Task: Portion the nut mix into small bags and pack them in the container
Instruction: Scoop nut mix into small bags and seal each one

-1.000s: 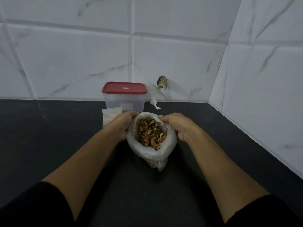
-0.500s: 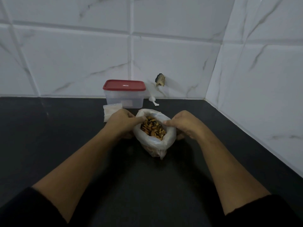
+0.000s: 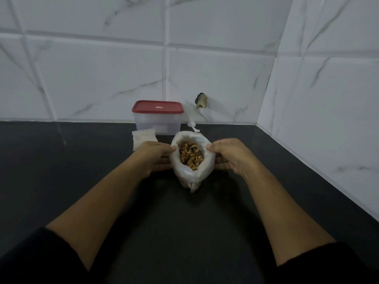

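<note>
so the big bag (image 3: 192, 173) of nut mix (image 3: 189, 153) sits upright on the dark bench (image 3: 61, 171), dead centre in front of the person, mouth rolled open and stretched into an oval that runs away from them. The left hand (image 3: 152, 155) and right hand (image 3: 229, 154) are on either side of it. Each thumb is on the rim and the fingers (image 3: 218, 163) wrap the outside, so both look like they're gripping the bag's edge and holding nothing else

what matters for the next bit, I reckon, is what's behind the hands. The stack of small bags (image 3: 143, 137) lies flat just behind the left hand, its near edge hidden by the knuckles, so that hand is way closer to it. The little white scoop (image 3: 192, 126) is behind the big bag and a touch right, near the wall, with its handle pointing back toward the right hand

the container (image 3: 158, 123) is further back, between those two, and its red lid (image 3: 157, 107) is on. Nothing is portioned yet as far as I can see, so my guess is left goes for a small bag and right goes for the scoop
</note>
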`<state>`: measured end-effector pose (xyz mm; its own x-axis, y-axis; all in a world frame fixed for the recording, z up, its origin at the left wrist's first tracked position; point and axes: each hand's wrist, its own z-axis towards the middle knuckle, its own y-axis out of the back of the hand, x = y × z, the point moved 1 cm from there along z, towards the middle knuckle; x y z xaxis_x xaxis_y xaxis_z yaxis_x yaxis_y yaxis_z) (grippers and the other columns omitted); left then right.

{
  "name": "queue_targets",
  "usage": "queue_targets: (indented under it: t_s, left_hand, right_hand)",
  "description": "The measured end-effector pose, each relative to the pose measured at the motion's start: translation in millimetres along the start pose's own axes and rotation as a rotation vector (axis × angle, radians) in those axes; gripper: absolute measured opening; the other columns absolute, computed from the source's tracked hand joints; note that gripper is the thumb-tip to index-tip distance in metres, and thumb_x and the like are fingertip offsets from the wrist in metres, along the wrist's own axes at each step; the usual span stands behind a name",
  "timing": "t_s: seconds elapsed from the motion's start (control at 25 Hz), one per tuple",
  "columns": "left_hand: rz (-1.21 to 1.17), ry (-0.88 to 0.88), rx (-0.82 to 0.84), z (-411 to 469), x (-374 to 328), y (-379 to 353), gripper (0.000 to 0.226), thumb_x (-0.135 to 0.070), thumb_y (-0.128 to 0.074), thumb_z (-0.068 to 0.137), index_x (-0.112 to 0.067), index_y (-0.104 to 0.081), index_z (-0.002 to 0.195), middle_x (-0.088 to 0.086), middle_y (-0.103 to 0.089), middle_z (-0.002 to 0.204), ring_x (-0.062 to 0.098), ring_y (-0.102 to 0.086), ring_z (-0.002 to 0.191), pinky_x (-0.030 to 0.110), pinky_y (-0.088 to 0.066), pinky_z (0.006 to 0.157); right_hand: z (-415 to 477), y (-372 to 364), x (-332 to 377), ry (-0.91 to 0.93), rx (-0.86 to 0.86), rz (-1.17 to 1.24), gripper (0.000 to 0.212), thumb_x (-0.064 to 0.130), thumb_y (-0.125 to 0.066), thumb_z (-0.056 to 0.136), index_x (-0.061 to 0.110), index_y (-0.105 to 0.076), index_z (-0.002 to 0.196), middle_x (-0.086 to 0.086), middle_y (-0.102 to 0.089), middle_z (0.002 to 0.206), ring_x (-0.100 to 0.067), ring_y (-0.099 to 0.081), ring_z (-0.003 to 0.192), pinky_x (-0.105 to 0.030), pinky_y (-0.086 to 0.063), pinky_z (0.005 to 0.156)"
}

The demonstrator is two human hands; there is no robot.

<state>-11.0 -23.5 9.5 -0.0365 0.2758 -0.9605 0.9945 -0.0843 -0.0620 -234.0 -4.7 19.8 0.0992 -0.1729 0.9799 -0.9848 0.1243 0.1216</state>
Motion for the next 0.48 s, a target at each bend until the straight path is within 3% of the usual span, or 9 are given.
queue_targets:
  t_s: [0.12, 0.24, 0.32, 0.4, 0.48]
  left_hand:
    - [0.12, -0.031, -0.009, 2.1, -2.6, 3.0, 0.022, -0.012, -0.071, 0.095, -0.007, -0.068, 0.116, 0.014, -0.074, 0.11, 0.026, -0.075, 0.096, 0.036, -0.061, 0.068]
    - [-0.073, 0.019, -0.022, 6.5, -0.5, 1.2, 0.024, -0.004, -0.067, 0.095, -0.007, -0.063, 0.118, 0.015, -0.072, 0.113, 0.026, -0.073, 0.093, 0.032, -0.061, 0.057]
    - [-0.224, 0.041, -0.024, 8.8, 2.8, -0.6, 0.014, 0.0, -0.061, 0.098, -0.01, -0.06, 0.108, 0.014, -0.068, 0.109, 0.025, -0.07, 0.089, 0.03, -0.06, 0.052]
    - [-0.25, 0.025, 0.012, 8.1, 3.5, -1.1, 0.015, 0.001, -0.053, 0.101, -0.011, -0.062, 0.097, 0.012, -0.067, 0.108, 0.024, -0.068, 0.091, 0.032, -0.059, 0.061]
    - [-0.175, -0.015, 0.048, 5.8, 2.3, -0.5, 0.018, -0.004, -0.053, 0.102, -0.01, -0.07, 0.106, 0.011, -0.07, 0.114, 0.025, -0.069, 0.1, 0.034, -0.058, 0.071]
  right_hand:
    - [5.3, -1.5, -2.6, -0.017, -0.048, 0.057, 0.01, 0.008, -0.071, 0.093, 0.002, -0.073, 0.102, -0.014, -0.076, 0.091, -0.025, -0.075, 0.08, -0.034, -0.062, 0.063]
    - [12.8, -4.9, -5.8, -0.039, -0.078, 0.133, 0.007, 0.006, -0.066, 0.096, 0.003, -0.072, 0.097, -0.015, -0.075, 0.094, -0.027, -0.072, 0.083, -0.036, -0.06, 0.064]
    - [15.8, -6.7, -6.6, -0.057, -0.081, 0.214, 0.008, 0.002, -0.061, 0.098, 0.005, -0.069, 0.098, -0.014, -0.071, 0.094, -0.026, -0.069, 0.082, -0.037, -0.058, 0.061]
    - [16.8, -6.9, -6.2, -0.063, -0.071, 0.216, 0.014, 0.002, -0.056, 0.1, 0.007, -0.066, 0.11, -0.014, -0.069, 0.102, -0.026, -0.068, 0.086, -0.039, -0.058, 0.064]
    - [13.7, -6.0, -4.7, -0.041, -0.016, 0.116, 0.018, 0.006, -0.055, 0.102, 0.01, -0.067, 0.114, -0.014, -0.071, 0.111, -0.027, -0.07, 0.093, -0.04, -0.06, 0.069]
